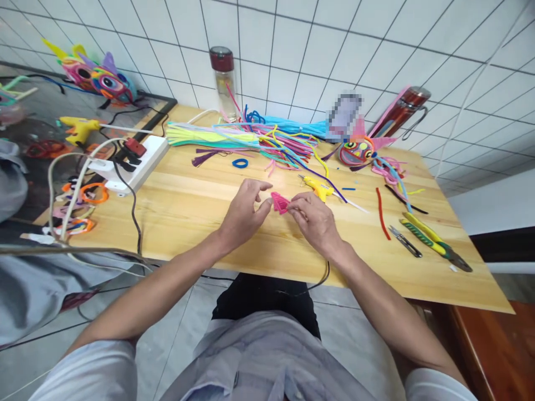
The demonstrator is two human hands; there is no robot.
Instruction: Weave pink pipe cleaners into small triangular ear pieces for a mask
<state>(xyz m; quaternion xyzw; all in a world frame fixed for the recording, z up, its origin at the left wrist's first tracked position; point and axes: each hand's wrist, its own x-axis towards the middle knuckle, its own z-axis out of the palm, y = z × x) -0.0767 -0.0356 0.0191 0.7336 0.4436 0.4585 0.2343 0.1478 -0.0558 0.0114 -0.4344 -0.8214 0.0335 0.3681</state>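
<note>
Both my hands meet over the middle of the wooden table. Between them is a small pink piece wound from fuzzy wire. My left hand pinches its left side with thumb and fingers. My right hand is closed on its right side. A yellow glue gun lies just behind my right hand, its cord running off the front edge. A heap of coloured fuzzy wires lies at the back of the table.
A white power strip with plugged cables sits at the left. Pliers and small cutters lie at the right, near a red wire. A finished colourful mask, two bottles and a second table stand behind.
</note>
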